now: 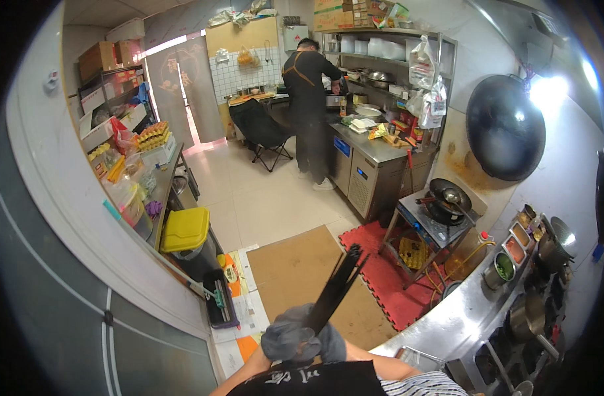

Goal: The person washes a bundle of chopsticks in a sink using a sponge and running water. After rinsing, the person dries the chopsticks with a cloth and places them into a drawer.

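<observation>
A bundle of long, thin black sticks (334, 292), most likely chopsticks, rises from between my hands at the bottom middle. It leans to the upper right, and its far tips fan apart. Grey fabric, either a cloth or gloves, covers most of both hands. My left hand (284, 339) wraps the lower end from the left. On the other side, my right hand (331, 341) closes around the same bundle. The lower ends of the sticks are hidden in the grey fabric. Just below the hands shows my black apron (307, 378), which bears writing.
To the right runs a steel counter (430, 329) with seasoning containers (515, 250) and a stove with pots (525, 317). A small stand holds a wok (448, 198). Left is a bin with a yellow lid (185, 229). Farther off, a person (307, 99) stands at a worktop near a folding chair (260, 123).
</observation>
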Action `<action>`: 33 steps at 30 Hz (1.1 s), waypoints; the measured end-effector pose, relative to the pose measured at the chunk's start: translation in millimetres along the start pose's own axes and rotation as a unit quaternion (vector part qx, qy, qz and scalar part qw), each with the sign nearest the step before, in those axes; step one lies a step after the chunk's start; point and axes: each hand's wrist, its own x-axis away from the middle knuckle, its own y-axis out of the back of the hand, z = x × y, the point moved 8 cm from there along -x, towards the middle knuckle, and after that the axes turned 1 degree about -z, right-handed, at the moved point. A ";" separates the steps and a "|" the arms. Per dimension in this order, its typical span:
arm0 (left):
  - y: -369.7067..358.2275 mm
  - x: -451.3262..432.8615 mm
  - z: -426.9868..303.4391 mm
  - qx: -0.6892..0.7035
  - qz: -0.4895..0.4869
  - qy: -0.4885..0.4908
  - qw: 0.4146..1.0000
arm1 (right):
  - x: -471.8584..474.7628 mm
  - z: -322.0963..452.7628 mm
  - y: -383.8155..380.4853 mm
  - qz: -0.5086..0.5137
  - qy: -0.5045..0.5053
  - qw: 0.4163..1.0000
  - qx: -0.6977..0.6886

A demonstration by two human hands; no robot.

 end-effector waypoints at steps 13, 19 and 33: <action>27.8 -273.5 -178.9 -0.510 0.149 -0.127 0.838 | -174.2 58.3 236.2 -0.245 0.016 0.959 0.142; 76.1 -453.0 -243.3 0.105 0.133 0.124 0.978 | -268.2 63.6 373.7 -0.207 0.016 0.961 0.185; 79.5 -668.8 -421.7 0.174 -0.104 -0.099 0.974 | -560.2 215.1 548.1 0.019 0.145 0.944 0.295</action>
